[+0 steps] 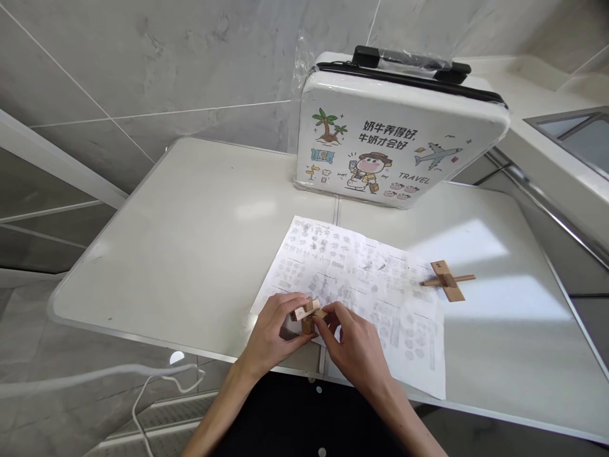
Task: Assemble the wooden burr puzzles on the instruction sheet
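Observation:
Between my two hands is a small wooden block puzzle [308, 324] made of interlocked pieces, over the lower edge of a printed instruction sheet [404, 279]. My left hand [275, 327] grips it from the left, thumb below and fingers above. My right hand [353, 339] pinches a piece on its right side between thumb and fingertips. The fingers hide part of the puzzle. Off to the right, a cross-shaped wooden assembly [446, 280] of flat pieces and a stick lies by the sheet's right edge; one piece bears a "2".
A white hard case [371, 146] with cartoon prints and a black handle, partly in clear plastic, stands at the back of the white folding table [181, 241]. A tiled wall rises behind. A white cable [95, 377] hangs at the lower left.

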Motion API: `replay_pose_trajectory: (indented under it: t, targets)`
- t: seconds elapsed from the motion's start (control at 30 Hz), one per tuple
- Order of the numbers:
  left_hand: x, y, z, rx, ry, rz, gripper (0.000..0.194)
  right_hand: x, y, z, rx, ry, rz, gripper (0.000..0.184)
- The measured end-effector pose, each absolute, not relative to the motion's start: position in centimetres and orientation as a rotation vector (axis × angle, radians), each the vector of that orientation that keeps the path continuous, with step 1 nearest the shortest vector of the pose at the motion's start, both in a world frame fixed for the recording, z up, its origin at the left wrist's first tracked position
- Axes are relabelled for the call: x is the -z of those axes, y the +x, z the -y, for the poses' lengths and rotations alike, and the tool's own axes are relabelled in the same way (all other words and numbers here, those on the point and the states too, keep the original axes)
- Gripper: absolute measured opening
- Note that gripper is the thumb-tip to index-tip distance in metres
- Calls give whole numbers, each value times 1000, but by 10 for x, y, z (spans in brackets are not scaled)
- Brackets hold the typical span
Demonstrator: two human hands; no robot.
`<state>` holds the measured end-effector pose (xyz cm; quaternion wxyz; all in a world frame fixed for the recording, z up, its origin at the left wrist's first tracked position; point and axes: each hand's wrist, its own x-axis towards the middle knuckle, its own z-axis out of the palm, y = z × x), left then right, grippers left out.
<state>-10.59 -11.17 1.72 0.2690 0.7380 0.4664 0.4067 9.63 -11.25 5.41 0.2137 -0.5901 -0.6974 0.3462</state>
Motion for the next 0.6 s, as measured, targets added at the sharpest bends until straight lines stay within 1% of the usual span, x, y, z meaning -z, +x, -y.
replay_pose_trajectory:
  t: [0.13,0.23,0.37,0.5,0.6]
  targets:
    - [-17,-105,112,-1135,2044,-1246,55,-55,93,116,-822,-1637,1980,24]
    - [-16,-105,113,-1165,1988,-1251,58,-56,90,118,-783,-1610,1961,23]
    - [-17,-105,117,-1180,1919,-1292,63,-59,91,116,-873,-1595,1893,20]
    - [-28,-104,118,-1110,1914,-1328,67,-65,95,113,-1048,-1590,1776,24]
    - [-41,-101,116,-1043,1960,-1363,64,-69,96,113,-1018,-1587,1758,25]
